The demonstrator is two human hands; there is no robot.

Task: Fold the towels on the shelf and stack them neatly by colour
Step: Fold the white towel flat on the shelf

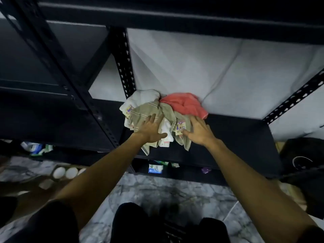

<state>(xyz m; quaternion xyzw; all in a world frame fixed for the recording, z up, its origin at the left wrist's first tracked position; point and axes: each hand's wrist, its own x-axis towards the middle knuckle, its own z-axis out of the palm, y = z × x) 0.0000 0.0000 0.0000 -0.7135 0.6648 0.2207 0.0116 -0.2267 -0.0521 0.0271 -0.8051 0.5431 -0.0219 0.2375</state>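
— Towels [157,118] lie in a crumpled heap on the black shelf [228,137], near its front edge: a white one, beige ones, and a pink towel [184,104] toward the back.

— And the hands?

— Both lie flat on the heap with fingers spread, gripping nothing. The left hand [151,129] presses a striped beige towel [145,113]; the right hand [199,131] rests on another beige towel [182,135] with a paper tag.
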